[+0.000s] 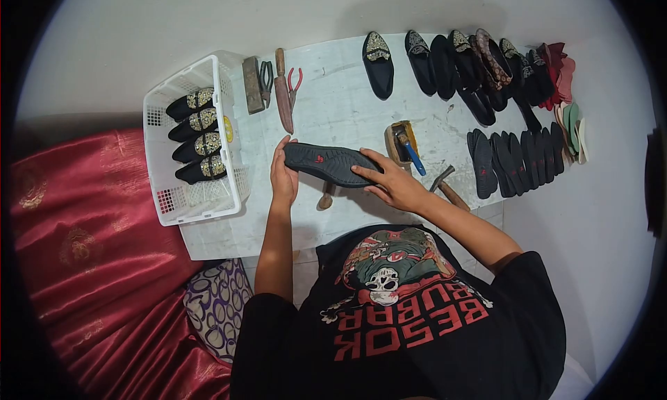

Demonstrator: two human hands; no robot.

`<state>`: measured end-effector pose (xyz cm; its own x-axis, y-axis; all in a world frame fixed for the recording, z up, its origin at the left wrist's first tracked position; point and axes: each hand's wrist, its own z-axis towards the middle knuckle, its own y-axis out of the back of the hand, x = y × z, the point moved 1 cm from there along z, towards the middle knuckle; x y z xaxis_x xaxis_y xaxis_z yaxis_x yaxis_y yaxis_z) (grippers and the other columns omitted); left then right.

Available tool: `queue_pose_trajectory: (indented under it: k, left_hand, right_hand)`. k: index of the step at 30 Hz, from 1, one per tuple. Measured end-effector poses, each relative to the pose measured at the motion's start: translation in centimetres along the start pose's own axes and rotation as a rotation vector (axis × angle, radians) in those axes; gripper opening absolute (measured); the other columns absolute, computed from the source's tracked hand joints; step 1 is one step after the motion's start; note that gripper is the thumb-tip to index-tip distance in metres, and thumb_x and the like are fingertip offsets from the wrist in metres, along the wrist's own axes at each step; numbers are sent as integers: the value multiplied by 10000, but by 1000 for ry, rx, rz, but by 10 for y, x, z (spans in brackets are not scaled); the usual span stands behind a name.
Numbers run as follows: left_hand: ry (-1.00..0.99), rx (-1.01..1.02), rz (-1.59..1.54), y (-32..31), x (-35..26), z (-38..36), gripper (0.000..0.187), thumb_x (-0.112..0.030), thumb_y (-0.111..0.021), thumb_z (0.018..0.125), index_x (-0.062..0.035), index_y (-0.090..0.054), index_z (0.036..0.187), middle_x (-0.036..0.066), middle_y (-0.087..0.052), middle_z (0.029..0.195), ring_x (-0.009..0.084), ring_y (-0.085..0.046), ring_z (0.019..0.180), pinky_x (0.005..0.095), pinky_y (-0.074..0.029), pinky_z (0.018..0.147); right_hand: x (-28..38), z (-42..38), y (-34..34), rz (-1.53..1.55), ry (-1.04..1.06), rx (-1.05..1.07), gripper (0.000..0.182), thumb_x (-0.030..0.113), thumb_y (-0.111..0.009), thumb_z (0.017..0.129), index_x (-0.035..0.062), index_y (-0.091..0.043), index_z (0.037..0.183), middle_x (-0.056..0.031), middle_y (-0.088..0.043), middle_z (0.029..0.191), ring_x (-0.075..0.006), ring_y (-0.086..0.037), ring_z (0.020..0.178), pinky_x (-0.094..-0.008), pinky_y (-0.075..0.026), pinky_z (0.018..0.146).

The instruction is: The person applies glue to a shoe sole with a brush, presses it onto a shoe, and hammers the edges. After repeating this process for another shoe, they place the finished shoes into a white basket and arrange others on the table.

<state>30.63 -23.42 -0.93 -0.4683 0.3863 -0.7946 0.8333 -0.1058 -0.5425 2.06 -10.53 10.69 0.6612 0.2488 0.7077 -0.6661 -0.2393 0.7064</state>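
Two hands stretch one black sole [326, 162] between them over the pale worktable [333, 87].

From where I stand, the sole is off the tabletop, ribbed face and small red mark upward; whether an upper is joined beneath, I can't tell. The left hand [283, 174] grips its 9 o'clock end; the right hand [394, 183] grasps the 3 o'clock end, fingers spread across the tread. Reckoning from the sole, a white basket [220, 91] of glitter-trimmed shoes [198, 121] sits at 9 o'clock, red-handled pliers [294, 82] lie toward 11, a lone shoe [381, 70] at 1, a blue-handled brush [413, 155] between 2 and 3, and a hammer [454, 194] just past 3.
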Motion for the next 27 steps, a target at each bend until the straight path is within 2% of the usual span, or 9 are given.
queue_pose_trajectory:
  k: [5,8,11,12,18,19,21,24,27]
  left_hand:
    - [-46,-113,-14,-5,13,-10,554,-374,-360,1150,-53,-341,1601,171,-503,1492,264,-512,1357,436,-378,1181]
    - [-31,-413,-140,-6,31,-24,733,-598,-357,1100,-91,-298,1626,146,-438,1558,276,-432,1426,486,-289,1208]
    - [115,-448,-217,-20,48,-47,979,-826,-341,974,-130,-235,1654,106,-369,1621,271,-320,1506,510,-198,1226]
    - [183,-340,-200,-24,52,-52,1076,-900,-372,904,-148,-209,1657,79,-345,1627,262,-321,1489,496,-189,1228]
    - [264,-195,-191,-61,55,-65,1027,-859,-492,896,-166,-275,1621,66,-355,1598,261,-311,1480,506,-220,1207]
    - [274,-273,-203,-63,52,-69,988,-839,-522,897,-164,-311,1587,70,-377,1568,259,-332,1463,507,-244,1193]
    - [277,-431,-236,-68,49,-75,912,-800,-583,898,-160,-383,1517,79,-419,1509,254,-373,1429,509,-293,1164]
    - [398,-472,-328,-59,57,-91,745,-758,-579,938,-167,-436,1368,95,-515,1306,250,-499,1253,498,-345,1095]
    - [571,-219,-491,-72,63,-109,683,-759,-615,918,-160,-481,1217,72,-545,1196,233,-528,1197,490,-406,1039]
  right_hand:
    - [-4,4,3,27,12,-4,557,190,-707,972,179,-544,1504,-227,-377,1611,-439,-484,1400,-488,-463,1143]
    - [-3,4,4,1,-11,25,575,187,-714,966,194,-539,1514,-216,-354,1630,-439,-476,1411,-493,-452,1153]
    - [3,4,5,-5,-62,37,602,186,-725,953,208,-532,1523,-212,-332,1650,-440,-461,1424,-505,-432,1164]
    - [7,2,5,-1,-85,36,611,186,-729,948,211,-530,1525,-213,-327,1655,-440,-457,1426,-510,-424,1167]
    - [18,-40,9,-75,-64,-295,631,106,-735,900,150,-537,1497,-207,-394,1620,-422,-443,1425,-499,-377,1185]
    - [15,-58,9,-65,-73,-355,625,92,-732,895,135,-541,1488,-207,-400,1617,-420,-441,1428,-500,-372,1184]
    - [9,-102,7,-169,-219,-443,610,62,-725,875,99,-546,1458,-210,-432,1585,-423,-443,1418,-493,-356,1176]
    - [-28,-178,-18,-285,-512,-601,655,65,-758,826,94,-540,1444,-220,-446,1536,-439,-433,1388,-515,-342,1164]
    - [-60,-234,-49,-459,-886,-505,777,104,-808,772,91,-480,1476,-215,-402,1544,-445,-429,1374,-546,-357,1139]
